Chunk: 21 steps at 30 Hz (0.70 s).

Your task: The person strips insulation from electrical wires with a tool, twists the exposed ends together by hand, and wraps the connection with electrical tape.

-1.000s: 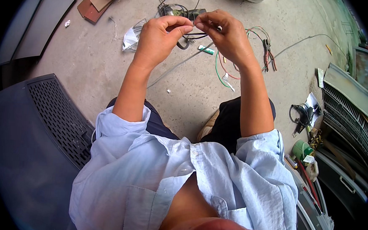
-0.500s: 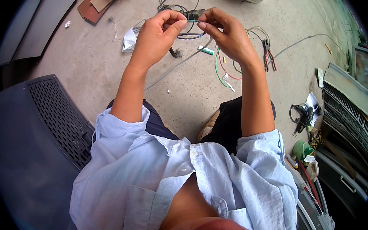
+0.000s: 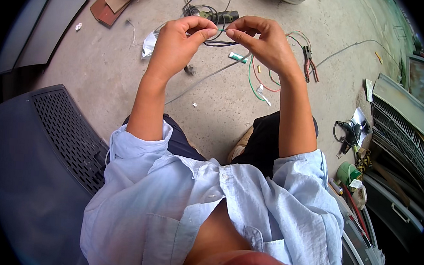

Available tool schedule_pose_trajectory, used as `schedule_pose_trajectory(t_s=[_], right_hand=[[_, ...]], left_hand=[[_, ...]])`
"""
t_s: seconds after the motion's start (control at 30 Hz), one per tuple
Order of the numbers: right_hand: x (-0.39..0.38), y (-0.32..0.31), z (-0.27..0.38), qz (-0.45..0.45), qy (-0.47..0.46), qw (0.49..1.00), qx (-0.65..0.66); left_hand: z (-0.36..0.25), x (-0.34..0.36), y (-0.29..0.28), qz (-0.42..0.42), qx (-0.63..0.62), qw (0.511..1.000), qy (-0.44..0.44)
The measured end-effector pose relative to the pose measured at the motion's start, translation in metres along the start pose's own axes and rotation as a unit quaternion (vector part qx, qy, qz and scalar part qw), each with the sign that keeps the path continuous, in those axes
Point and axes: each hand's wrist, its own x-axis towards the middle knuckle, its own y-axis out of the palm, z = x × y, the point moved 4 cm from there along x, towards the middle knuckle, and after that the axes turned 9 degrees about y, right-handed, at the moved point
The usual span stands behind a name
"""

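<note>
**Both hands pinch a thin green wire above the concrete floor**

I see my left hand [image 3: 178, 45] raised in front of me, its thumb and forefinger closed narrow on one end of a thin green wire [image 3: 221, 30]. My right hand [image 3: 263, 41] faces it, just beside it, with thumb and forefinger pinched on the other end of the same short stretch. The wire runs level between the two sets of fingertips, held in the air over the concrete floor [image 3: 214, 98]. The remaining fingers of both hands curl loosely inward; I cannot tell whether they touch the wire.

Below the hands, on the floor, lies a tangle of black cable [image 3: 214, 13] with a dark cylindrical part in it. Near it rests a small green and white tube [image 3: 238, 58]. Loose green and red wires [image 3: 259, 79] curl under my right wrist, and a pair of red-handled pliers [image 3: 309, 65] lies just to the right of them. A crumpled white scrap [image 3: 149, 43] sits to the left of my left hand.

A dark grey ventilated casing [image 3: 51, 142] stands at my left side. To my right are a roll of green tape [image 3: 348, 172] and a slatted metal grille [image 3: 401, 139].
</note>
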Motion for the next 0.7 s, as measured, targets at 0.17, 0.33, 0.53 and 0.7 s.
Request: schedule_pose_trajectory(t_s=[0.17, 0.33, 0.53, 0.7], right_hand=[[-0.003, 0.005, 0.008, 0.003, -0.011, 1.000, -0.016], [0.000, 0.006, 0.001, 0.001, -0.020, 1.000, 0.012], [0.001, 0.002, 0.002, -0.007, -0.019, 1.000, 0.016], [-0.001, 0.000, 0.007, -0.010, -0.009, 1.000, 0.016]], left_hand=[[0.000, -0.002, 0.003, 0.007, 0.034, 0.999, 0.003], [-0.004, -0.002, 0.004, -0.006, 0.020, 1.000, -0.007], [0.005, 0.000, 0.003, -0.001, 0.005, 1.000, -0.002], [0.011, 0.000, 0.005, -0.004, -0.036, 0.999, 0.002]])
